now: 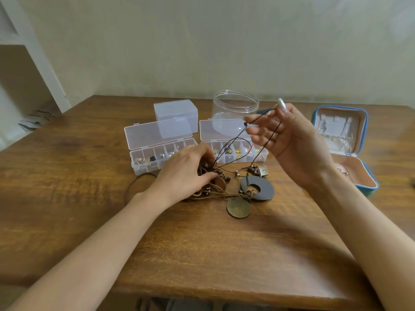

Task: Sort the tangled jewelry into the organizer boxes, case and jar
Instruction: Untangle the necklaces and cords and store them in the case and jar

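Fingers (pixel 207 176) of the left hand (pixel 186 173) are curled down onto the tangle (pixel 215 187) of brown cords and beads, thumb and fingertips closed on it against the table (pixel 202 254). The right hand (pixel 292 144) is raised above and to the right of the tangle. Its thumb and fingertips pinch a thin black cord (pixel 233 140) that runs taut down into the tangle, and the cord loops across its other, loosely bent fingers.

Nearer than the tangle, a broad stretch of wood reaches to the table's front edge, crossed only by the two forearms. A bronze disc pendant (pixel 238 207) lies at the tangle's near side. A dark ring pendant (pixel 258 189) lies just to the tangle's right, touching the cords. A brown cord loop (pixel 132 187) lies to its left, partly under the left wrist.

Just behind the tangle, the left organizer box (pixel 155 158) and the right organizer box (pixel 238 153) stand open side by side, with small pieces in their compartments. Farther behind are a shut clear box (pixel 176 113) and an open jar (pixel 235 106). Well apart to the tangle's right, the open blue case (pixel 345 149) sits near the table's right edge.
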Demonstrator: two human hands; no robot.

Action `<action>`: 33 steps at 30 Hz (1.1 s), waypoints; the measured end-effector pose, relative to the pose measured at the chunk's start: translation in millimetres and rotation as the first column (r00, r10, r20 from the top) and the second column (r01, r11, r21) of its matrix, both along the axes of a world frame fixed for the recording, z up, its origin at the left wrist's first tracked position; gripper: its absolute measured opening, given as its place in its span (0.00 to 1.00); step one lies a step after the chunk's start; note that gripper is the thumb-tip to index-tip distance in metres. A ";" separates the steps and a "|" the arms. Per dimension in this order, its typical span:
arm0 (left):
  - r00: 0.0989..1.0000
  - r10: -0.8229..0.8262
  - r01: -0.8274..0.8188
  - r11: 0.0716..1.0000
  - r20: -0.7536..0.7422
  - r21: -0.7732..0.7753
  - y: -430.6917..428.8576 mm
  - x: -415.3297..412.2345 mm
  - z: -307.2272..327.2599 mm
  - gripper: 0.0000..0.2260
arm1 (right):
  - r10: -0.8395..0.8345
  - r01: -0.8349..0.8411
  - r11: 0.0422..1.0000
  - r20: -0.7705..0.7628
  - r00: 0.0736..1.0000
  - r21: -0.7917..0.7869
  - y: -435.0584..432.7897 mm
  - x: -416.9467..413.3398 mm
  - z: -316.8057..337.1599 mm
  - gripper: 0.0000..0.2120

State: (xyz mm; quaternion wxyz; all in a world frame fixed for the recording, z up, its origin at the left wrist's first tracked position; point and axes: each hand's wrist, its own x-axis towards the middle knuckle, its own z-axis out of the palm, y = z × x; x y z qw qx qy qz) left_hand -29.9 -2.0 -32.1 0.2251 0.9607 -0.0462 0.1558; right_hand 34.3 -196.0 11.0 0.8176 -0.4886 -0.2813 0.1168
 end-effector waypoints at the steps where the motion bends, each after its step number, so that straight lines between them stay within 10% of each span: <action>1: 1.000 -0.002 0.001 1.000 -0.025 -0.024 0.9 0.2 0.7 0.14 | 0.006 -0.005 0.999 -0.017 1.000 0.044 -0.6 0.2 1.7 0.08; 10: 0.995 -0.076 0.069 0.992 -0.063 -0.105 4.6 -1.7 5.3 0.10 | -0.132 0.168 0.965 -0.185 0.974 0.200 -11.9 4.3 14.6 0.19; 14: 0.997 -0.071 0.064 0.983 -0.035 -0.172 6.1 1.1 3.0 0.06 | -0.373 0.428 0.887 0.276 0.886 -0.173 -15.3 9.3 9.0 0.09; 16: 0.999 -0.050 0.047 0.985 -0.012 -0.163 5.2 1.6 1.8 0.07 | -0.235 0.485 0.775 0.528 0.816 -0.405 -12.0 7.6 1.5 0.03; 22: 0.993 -0.095 0.107 0.975 0.071 -0.194 0.8 -1.0 2.5 0.12 | 0.100 0.528 0.451 0.628 0.771 -0.720 19.6 -5.1 -32.7 0.13; 33: 0.975 -0.205 0.218 0.950 0.081 -0.225 1.4 -1.8 3.4 0.25 | -0.056 0.155 0.743 0.171 0.984 -0.652 26.6 -5.0 -36.1 0.06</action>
